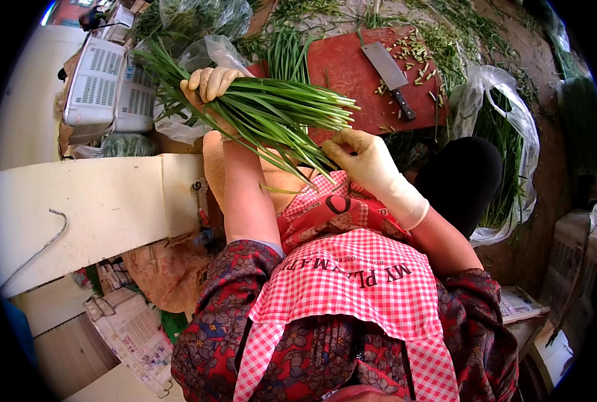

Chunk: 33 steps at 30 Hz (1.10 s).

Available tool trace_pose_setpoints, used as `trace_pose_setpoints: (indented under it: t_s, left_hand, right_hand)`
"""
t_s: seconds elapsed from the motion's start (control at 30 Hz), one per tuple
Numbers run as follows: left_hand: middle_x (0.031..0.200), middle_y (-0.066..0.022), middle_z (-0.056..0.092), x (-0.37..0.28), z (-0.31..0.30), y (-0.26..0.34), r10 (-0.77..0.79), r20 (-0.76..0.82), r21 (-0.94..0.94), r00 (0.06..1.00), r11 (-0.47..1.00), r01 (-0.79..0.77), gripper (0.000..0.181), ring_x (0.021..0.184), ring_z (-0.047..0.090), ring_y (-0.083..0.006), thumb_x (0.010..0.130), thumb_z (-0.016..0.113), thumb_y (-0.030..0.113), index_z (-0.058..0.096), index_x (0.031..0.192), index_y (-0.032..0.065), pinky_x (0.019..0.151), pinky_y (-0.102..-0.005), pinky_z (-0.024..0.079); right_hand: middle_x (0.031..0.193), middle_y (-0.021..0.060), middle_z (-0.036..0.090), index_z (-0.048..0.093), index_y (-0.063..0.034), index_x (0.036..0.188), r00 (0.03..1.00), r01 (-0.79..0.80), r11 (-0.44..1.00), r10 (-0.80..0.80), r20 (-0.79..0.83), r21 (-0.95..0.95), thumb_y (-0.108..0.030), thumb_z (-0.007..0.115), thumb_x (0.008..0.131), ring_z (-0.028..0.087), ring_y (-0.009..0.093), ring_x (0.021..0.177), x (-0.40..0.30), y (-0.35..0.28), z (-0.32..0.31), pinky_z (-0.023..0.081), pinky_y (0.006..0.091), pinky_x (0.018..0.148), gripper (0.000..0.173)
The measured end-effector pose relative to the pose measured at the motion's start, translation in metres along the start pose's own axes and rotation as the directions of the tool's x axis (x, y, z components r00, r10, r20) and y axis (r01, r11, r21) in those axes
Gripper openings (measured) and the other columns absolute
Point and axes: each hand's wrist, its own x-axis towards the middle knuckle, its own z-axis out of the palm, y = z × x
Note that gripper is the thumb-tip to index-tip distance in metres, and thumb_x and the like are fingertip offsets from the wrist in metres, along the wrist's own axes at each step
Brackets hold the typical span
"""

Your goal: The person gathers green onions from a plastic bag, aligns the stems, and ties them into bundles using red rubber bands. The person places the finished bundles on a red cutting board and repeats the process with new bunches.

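Note:
A bunch of long green garlic chives (pixel 278 105) is gripped by my gloved left hand (pixel 210 93), which closes around its leafy part. The pale cut ends fan out to the right. My right hand (pixel 363 153), in a cream rubber glove, has thumb and forefinger close together at the lower stem ends; whether they pinch a stem I cannot tell. Beyond the hands lies a red cutting board (pixel 338 60) with a cleaver (pixel 386 68) on it, its black handle towards me. Short cut stem pieces (pixel 416 53) are scattered around the blade. More chives (pixel 286 58) lie at the board's left edge.
An open plastic bag of greens (pixel 504 135) stands at the right. Other bagged greens (pixel 193 20) are at the top left, near white plastic crates (pixel 95 75). A pale board (pixel 87 201) with a metal hook (pixel 49 243) juts in from the left. Loose trimmings litter the floor beyond.

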Motion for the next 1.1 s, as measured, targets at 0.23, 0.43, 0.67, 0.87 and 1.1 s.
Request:
trace_pose_setpoints:
  t_s: [0.23, 0.43, 0.67, 0.87, 1.1]
  left_hand:
    - [0.061, 0.011, 0.056, -0.001, 0.008, 0.034, 0.135, -0.078, 0.142, 0.988, 0.982, -0.123, 0.027, 0.057, 0.054, -0.0032, 0.1, 0.052, 0.032, 0.065, 0.085, 0.0134, 0.067, -0.0205, 0.046]
    - [0.065, 0.0103, 0.06, 0.007, -0.003, 0.018, 0.078, -0.04, 0.084, 0.996, 0.994, -0.074, 0.025, 0.062, 0.057, -0.0022, 0.098, 0.055, 0.031, 0.069, 0.088, 0.0132, 0.067, -0.0195, 0.046]
    - [0.067, 0.0096, 0.06, 0.001, -0.004, 0.038, 0.118, -0.064, 0.084, 0.991, 0.99, -0.113, 0.02, 0.061, 0.053, -0.0041, 0.096, 0.058, 0.028, 0.069, 0.09, 0.013, 0.067, -0.0207, 0.046]
    - [0.067, 0.009, 0.06, -0.005, -0.012, 0.048, 0.02, -0.004, 0.091, 1.0, 0.996, -0.019, 0.027, 0.066, 0.058, -0.0054, 0.098, 0.054, 0.034, 0.07, 0.096, 0.0123, 0.07, -0.0234, 0.049]
    - [0.066, 0.0085, 0.061, 0.007, -0.004, 0.018, 0.036, 0.016, 0.027, 0.999, 0.999, -0.036, 0.028, 0.065, 0.057, -0.0058, 0.099, 0.054, 0.031, 0.07, 0.103, 0.0082, 0.073, -0.0235, 0.051]
  right_hand:
    - [0.074, 0.0082, 0.069, 0.07, -0.0022, 0.088, 0.851, -0.372, 0.898, 0.431, 0.301, -0.234, -0.029, 0.068, 0.091, 0.064, 0.015, 0.066, -0.019, 0.024, -0.044, 0.052, 0.0317, 0.064, 0.027]
    - [0.115, 0.0101, 0.068, 0.06, -0.0029, 0.127, 0.819, -0.471, 0.678, 0.1, 0.565, 0.564, -0.033, 0.057, 0.1, 0.064, 0.016, 0.101, -0.028, -0.011, 0.027, 0.051, 0.0307, 0.09, 0.04]
    - [0.107, 0.014, 0.068, 0.062, 0.0029, 0.113, 0.739, -0.575, 0.572, 0.054, 0.672, 0.586, -0.027, 0.054, 0.101, 0.067, 0.023, 0.099, -0.019, 0.012, -0.008, 0.053, 0.0357, 0.091, 0.033]
    - [0.12, 0.0091, 0.064, 0.044, -0.0047, 0.143, 0.932, -0.238, 0.962, 0.265, 0.249, -0.136, -0.017, 0.071, 0.09, 0.066, 0.019, 0.094, -0.012, 0.027, -0.007, 0.052, 0.0307, 0.089, 0.061]
    - [0.085, 0.0062, 0.069, 0.064, -0.0008, 0.114, 0.761, -0.424, 0.896, 0.273, 0.588, 0.133, -0.02, 0.063, 0.096, 0.063, 0.011, 0.068, 0.006, 0.018, 0.015, 0.052, 0.0269, 0.067, 0.026]
